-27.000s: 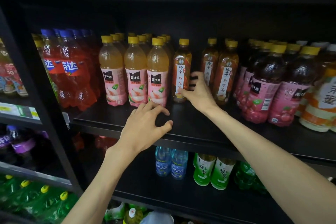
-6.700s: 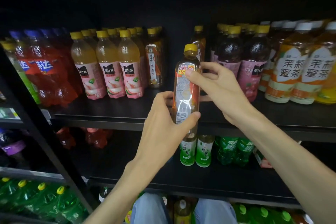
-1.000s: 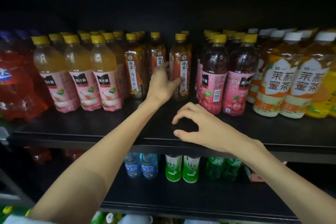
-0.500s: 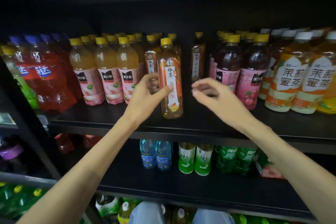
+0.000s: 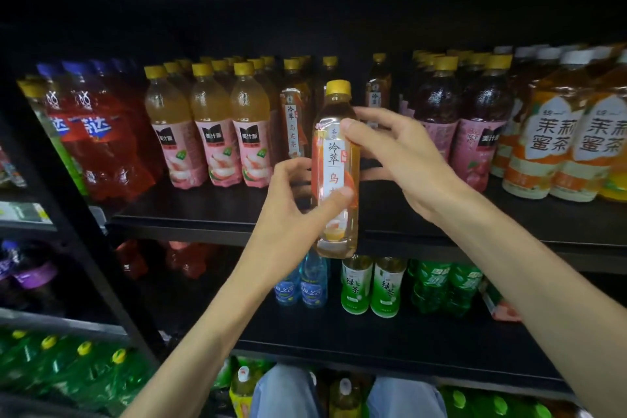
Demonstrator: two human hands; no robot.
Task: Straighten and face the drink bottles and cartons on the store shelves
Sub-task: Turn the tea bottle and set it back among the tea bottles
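I hold an oolong tea bottle (image 5: 336, 166) upright in both hands, lifted in front of the black shelf (image 5: 237, 214), label facing me. My left hand (image 5: 291, 204) grips its lower body, thumb across the label. My right hand (image 5: 400, 153) pinches its upper part below the yellow cap. Peach juice bottles (image 5: 217, 132) stand behind to the left, jasmine tea bottles (image 5: 556, 139) to the right.
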